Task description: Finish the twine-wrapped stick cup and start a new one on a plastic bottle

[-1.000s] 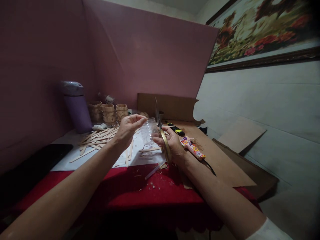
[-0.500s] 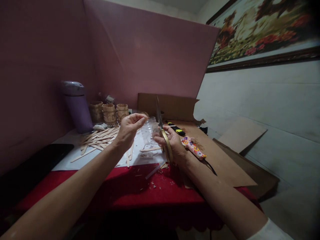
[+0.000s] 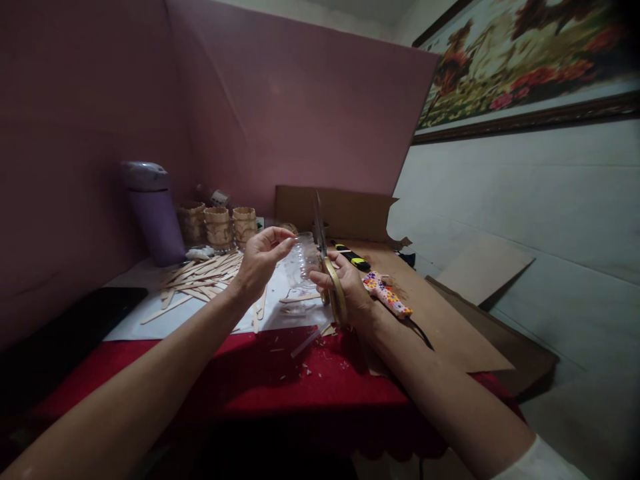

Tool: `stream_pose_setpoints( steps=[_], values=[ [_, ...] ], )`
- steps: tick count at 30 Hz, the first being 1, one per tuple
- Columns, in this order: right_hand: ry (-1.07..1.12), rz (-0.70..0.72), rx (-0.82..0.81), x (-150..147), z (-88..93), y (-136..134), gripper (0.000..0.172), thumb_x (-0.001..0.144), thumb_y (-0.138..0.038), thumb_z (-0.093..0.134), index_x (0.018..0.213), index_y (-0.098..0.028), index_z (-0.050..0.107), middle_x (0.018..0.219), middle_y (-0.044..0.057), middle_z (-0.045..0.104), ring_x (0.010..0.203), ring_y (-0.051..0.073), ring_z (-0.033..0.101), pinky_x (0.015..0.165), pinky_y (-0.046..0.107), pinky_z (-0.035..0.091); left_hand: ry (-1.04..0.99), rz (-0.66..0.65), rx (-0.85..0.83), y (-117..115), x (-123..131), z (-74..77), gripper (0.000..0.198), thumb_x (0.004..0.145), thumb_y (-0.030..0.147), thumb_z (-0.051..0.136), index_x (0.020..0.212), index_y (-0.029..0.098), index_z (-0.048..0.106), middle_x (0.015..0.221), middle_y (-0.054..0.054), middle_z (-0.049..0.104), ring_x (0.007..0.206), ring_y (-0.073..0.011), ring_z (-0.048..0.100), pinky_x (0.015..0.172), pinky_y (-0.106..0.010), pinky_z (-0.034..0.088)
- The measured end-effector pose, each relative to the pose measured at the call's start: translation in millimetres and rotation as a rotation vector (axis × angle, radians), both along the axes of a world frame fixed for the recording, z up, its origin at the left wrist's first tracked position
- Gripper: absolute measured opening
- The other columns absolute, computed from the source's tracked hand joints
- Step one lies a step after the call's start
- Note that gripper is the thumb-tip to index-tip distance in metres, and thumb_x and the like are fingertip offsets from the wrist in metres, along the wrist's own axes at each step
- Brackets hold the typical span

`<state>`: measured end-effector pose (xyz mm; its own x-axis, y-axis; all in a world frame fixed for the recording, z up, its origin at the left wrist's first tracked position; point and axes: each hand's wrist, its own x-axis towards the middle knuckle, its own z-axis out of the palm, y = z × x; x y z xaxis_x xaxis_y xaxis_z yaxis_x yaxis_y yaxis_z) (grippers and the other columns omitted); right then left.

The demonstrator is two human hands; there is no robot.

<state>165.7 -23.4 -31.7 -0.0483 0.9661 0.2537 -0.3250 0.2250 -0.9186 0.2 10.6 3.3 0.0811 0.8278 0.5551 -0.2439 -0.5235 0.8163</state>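
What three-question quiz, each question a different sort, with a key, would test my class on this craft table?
1. True or false: the right hand holds scissors while the left hand touches a clear plastic bottle.
2. The scissors' blades point: A) up, B) down, C) left.
3. How many stick-built cups stand beside the purple flask?
Key: 1 true; 2 A; 3 three.

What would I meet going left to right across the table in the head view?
flask → cups → left hand → bottle → scissors → right hand → glue gun
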Motion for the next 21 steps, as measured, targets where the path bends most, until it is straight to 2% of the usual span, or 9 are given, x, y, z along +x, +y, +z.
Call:
stream_pose_setpoints(
  steps=[4, 9, 11, 14, 18, 21],
  values=[
    [0.004, 0.022, -0.005, -0.5, 1.0, -0.7, 0.06, 0.053, -0.028, 0.09, 0.101, -0.022, 0.056, 0.081, -0.002, 0.07, 0.056, 0.008, 0.052, 0.049, 0.022, 0.035, -0.027, -0.042, -0.031, -0.3, 0.0, 0.4, 0.018, 0.067, 0.031, 0.082, 0.076, 0.018, 0.073, 0.078, -0.002, 0.066, 0.077, -0.0154, 0.054, 0.075, -0.028, 0.04],
    [0.006, 0.03, 0.003, 0.3, -0.1, 0.4, 0.06, 0.053, -0.028, 0.091, 0.101, -0.022, 0.056, 0.082, -0.001, 0.071, 0.058, 0.01, 0.056, 0.05, 0.023, 0.038, -0.064, -0.091, -0.045, 1.0, -0.1, -0.5, 0.017, 0.066, 0.028, 0.082, 0.077, 0.018, 0.074, 0.08, -0.003, 0.067, 0.079, -0.0154, 0.055, 0.08, -0.029, 0.041],
    [0.008, 0.033, 0.008, 0.7, -1.8, 1.1, 0.06, 0.053, -0.028, 0.091, 0.101, -0.023, 0.056, 0.084, -0.001, 0.071, 0.063, 0.012, 0.06, 0.055, 0.025, 0.043, -0.068, -0.095, -0.045, 0.6, 0.1, -0.6, 0.017, 0.066, 0.028, 0.082, 0.077, 0.018, 0.074, 0.08, -0.003, 0.067, 0.079, -0.0157, 0.055, 0.08, -0.029, 0.041],
    [0.034, 0.029, 0.024, 0.7, -4.7, 3.0, 0.063, 0.051, -0.026, 0.091, 0.102, -0.024, 0.055, 0.088, 0.0, 0.072, 0.075, 0.016, 0.066, 0.07, 0.03, 0.052, -0.044, -0.084, -0.019, -1.1, 0.0, 0.0, 0.016, 0.067, 0.029, 0.081, 0.078, 0.019, 0.073, 0.082, -0.003, 0.067, 0.081, -0.0168, 0.056, 0.081, -0.031, 0.042],
    [-0.001, -0.084, 0.12, 1.0, -5.8, 6.6, 0.068, 0.048, -0.022, 0.092, 0.103, -0.026, 0.052, 0.097, 0.0, 0.071, 0.094, 0.02, 0.067, 0.083, 0.034, 0.053, 0.012, -0.051, 0.1, -2.6, -0.6, 0.6, 0.013, 0.07, 0.029, 0.078, 0.076, 0.021, 0.07, 0.095, -0.004, 0.067, 0.097, -0.0205, 0.058, 0.092, -0.033, 0.042],
    [-0.068, -0.196, 0.252, 1.7, -4.3, 8.5, 0.068, 0.051, -0.024, 0.091, 0.105, -0.028, 0.05, 0.102, 0.0, 0.068, 0.1, 0.021, 0.064, 0.085, 0.034, 0.052, 0.04, -0.005, 0.133, -2.7, -0.1, -0.2, 0.021, 0.071, 0.03, 0.079, 0.087, 0.022, 0.069, 0.108, -0.005, 0.066, 0.109, -0.0234, 0.057, 0.096, -0.035, 0.042]
  ],
)
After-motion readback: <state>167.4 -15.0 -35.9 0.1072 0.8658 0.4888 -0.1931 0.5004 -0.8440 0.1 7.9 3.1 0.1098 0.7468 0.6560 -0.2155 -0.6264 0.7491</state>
